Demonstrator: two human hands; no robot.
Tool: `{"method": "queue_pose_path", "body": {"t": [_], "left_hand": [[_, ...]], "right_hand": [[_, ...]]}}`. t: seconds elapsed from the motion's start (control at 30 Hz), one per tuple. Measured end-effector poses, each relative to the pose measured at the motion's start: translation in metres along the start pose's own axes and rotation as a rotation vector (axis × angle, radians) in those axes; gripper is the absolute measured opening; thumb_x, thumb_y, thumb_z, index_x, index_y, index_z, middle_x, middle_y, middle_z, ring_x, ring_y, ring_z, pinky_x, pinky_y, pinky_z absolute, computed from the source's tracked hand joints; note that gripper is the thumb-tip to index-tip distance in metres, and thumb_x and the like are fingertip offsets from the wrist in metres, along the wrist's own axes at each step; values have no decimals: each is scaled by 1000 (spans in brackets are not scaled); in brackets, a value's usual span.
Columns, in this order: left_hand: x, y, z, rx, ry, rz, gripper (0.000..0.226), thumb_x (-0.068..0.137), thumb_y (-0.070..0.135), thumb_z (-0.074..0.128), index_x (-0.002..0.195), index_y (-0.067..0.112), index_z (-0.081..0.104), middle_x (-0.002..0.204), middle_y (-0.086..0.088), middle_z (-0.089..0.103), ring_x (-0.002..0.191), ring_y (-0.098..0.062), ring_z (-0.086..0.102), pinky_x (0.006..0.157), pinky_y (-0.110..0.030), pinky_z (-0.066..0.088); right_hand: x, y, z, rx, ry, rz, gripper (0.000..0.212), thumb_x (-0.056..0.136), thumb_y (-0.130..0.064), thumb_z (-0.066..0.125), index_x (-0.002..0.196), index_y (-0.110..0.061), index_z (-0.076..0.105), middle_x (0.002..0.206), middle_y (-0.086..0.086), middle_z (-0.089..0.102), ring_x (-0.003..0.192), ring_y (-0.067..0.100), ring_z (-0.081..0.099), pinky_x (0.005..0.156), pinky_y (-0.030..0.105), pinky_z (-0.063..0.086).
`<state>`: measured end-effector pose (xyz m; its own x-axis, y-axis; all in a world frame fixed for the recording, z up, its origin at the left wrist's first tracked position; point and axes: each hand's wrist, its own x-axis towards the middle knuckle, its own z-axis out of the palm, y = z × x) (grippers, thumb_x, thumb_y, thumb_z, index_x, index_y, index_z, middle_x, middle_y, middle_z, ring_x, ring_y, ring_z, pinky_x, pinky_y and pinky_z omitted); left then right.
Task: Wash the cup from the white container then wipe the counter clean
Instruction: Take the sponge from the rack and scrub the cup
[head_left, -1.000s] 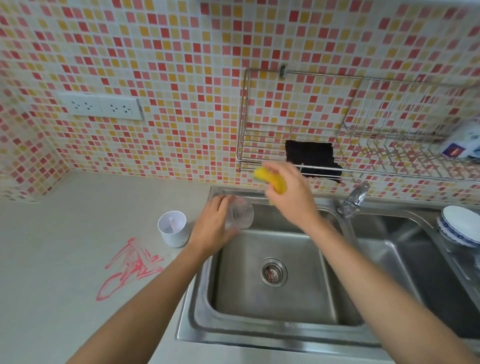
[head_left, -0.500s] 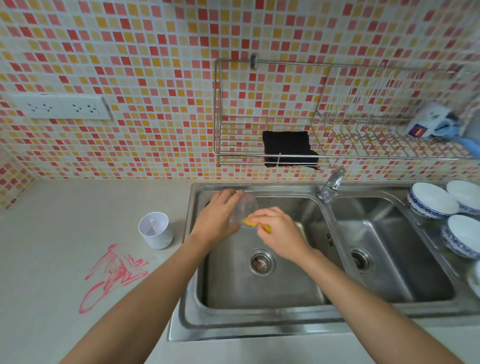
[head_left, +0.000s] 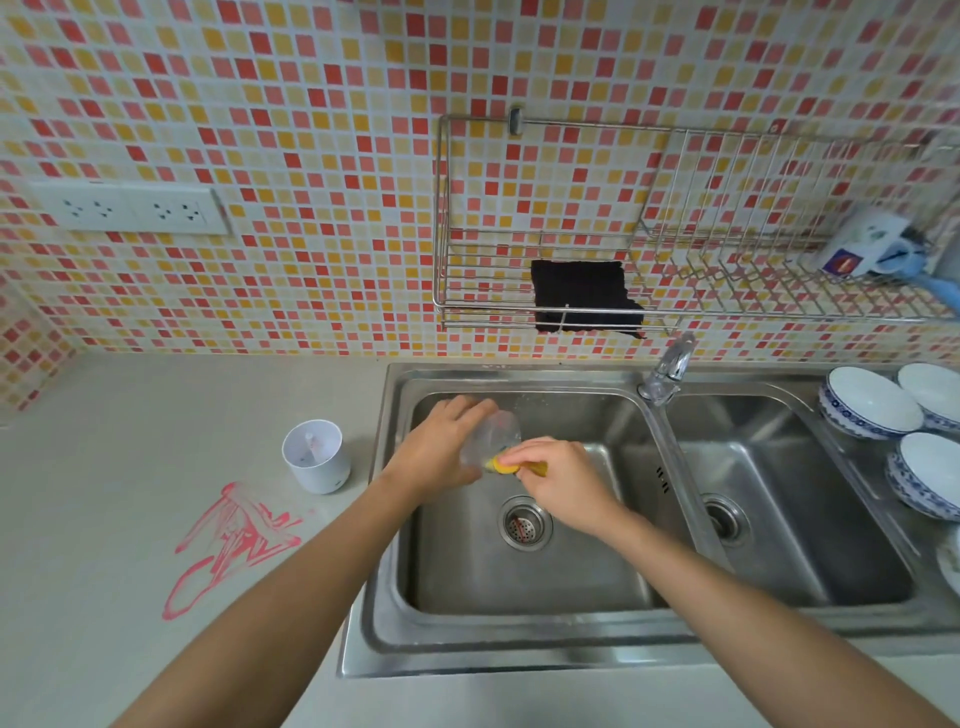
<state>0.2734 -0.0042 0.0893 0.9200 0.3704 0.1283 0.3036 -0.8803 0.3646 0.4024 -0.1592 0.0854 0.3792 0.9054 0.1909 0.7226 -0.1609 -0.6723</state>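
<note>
Over the left sink basin (head_left: 524, 587) my left hand (head_left: 441, 452) grips a clear plastic cup (head_left: 496, 434), tilted on its side. My right hand (head_left: 558, 475) pinches a yellow sponge (head_left: 506, 466) and presses it against the cup's mouth. The white container (head_left: 316, 457) stands on the grey counter (head_left: 104, 467) just left of the sink. A smeared red stain (head_left: 231, 540) lies on the counter in front of the container.
A faucet (head_left: 670, 366) stands between the two basins. A black cloth (head_left: 584, 293) hangs on the wire wall rack (head_left: 727, 306), with a mug (head_left: 862, 247) at its right end. Several blue-rimmed bowls (head_left: 867, 402) sit right of the sink. Wall sockets (head_left: 130, 208) are at the left.
My right hand brought the yellow sponge down from in front of the rack to the cup's mouth. The cup stays held over the left basin.
</note>
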Motion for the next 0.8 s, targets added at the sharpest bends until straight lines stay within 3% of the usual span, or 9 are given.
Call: {"method": "queue_pose_path", "body": {"t": [0.07,0.2,0.37,0.6,0.73,0.8], "left_hand": [[0,0,2,4,-19,15,85,72,27,77,145,19,35,141,-3,42,128,-26,40,106,-34,38],[4,0,8,-11,-80,31,88,67,28,78,144,20,36,138,-1,43,126,-24,42,108,-33,36],[6,-4,4,-95,-101,-25,90,66,30,81,143,20,36,140,-1,42,126,-21,41,108,-32,36],[10,8,4,-352,-94,-151,96,63,26,80,143,24,28,139,0,41,128,-23,37,106,-40,37],[10,20,5,-265,8,-138,96,63,34,86,139,14,31,132,5,38,119,-13,33,104,-30,30],[12,23,8,-187,72,-136,89,62,33,87,132,11,37,128,0,40,112,-13,37,98,-26,37]], "right_hand": [[2,5,-3,-86,-12,-66,36,76,5,60,93,-22,78,98,-9,74,99,4,64,94,25,47],[10,16,-10,-529,-45,-395,33,67,-2,67,93,-21,76,98,-10,74,104,17,64,91,30,36],[2,19,-8,-233,-98,-208,30,74,-7,70,101,-18,76,108,-3,72,105,17,62,95,34,48],[7,13,-18,-235,-47,-212,23,82,-9,71,103,-19,75,105,-4,73,100,16,64,87,35,50],[8,10,-24,-215,-33,-225,25,85,-8,68,104,-21,74,107,-6,72,104,12,62,89,27,44],[9,11,-24,-184,-53,-228,27,84,-3,67,104,-18,75,107,-3,72,104,12,62,94,22,42]]}}
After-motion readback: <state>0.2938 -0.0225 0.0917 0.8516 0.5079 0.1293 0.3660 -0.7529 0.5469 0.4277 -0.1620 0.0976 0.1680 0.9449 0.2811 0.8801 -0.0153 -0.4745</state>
